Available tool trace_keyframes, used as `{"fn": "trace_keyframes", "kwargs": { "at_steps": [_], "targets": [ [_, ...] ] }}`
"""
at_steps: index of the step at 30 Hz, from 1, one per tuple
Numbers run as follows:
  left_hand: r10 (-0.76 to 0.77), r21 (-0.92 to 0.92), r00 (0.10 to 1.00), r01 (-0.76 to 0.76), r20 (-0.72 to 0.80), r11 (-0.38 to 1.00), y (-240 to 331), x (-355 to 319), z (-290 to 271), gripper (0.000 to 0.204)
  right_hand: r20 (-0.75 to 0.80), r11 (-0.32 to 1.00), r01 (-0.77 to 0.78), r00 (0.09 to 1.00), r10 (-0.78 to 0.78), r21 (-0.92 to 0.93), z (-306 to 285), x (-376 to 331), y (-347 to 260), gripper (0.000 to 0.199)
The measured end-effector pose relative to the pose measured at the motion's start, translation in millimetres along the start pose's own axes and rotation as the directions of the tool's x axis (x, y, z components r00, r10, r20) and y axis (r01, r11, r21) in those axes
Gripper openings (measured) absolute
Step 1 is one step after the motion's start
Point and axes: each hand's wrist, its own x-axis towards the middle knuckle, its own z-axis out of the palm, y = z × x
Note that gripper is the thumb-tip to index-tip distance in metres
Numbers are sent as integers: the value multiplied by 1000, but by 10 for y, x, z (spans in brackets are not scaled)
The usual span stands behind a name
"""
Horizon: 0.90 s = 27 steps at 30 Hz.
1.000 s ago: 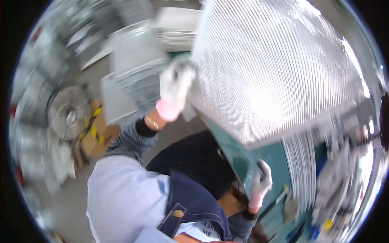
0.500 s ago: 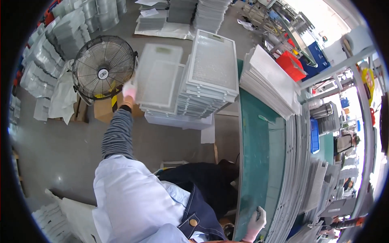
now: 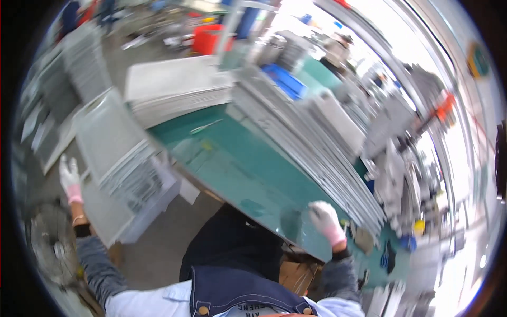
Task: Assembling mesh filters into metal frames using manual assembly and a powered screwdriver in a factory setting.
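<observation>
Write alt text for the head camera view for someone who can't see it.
A person in white gloves stands at a green worktable: the right hand rests on its near edge, the left hand reaches out beside a stack of white framed panels. More panel stacks line the table; a floor fan stands at left.

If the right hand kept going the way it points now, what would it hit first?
Probably the stack of grey metal panels lying along the green table. The right hand rests at the table's near edge, fingers aimed up toward that stack; motion blur makes depth uncertain.
</observation>
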Motion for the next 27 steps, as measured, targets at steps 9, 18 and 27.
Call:
{"fn": "trace_keyframes", "kwargs": {
  "at_steps": [9,18,27],
  "targets": [
    [730,-283,498,-698,468,658,4961,296,476,40,-309,901,-407,846,434,151,-535,1030,2042,13],
    [432,-12,271,-836,860,549,5588,203,2044,90,-364,923,-365,882,300,-125,-86,2415,3145,50],
    [431,-11,323,-790,843,613,5793,272,1951,86,232,869,-468,874,427,161,-686,2771,3407,67]
  ]
}}
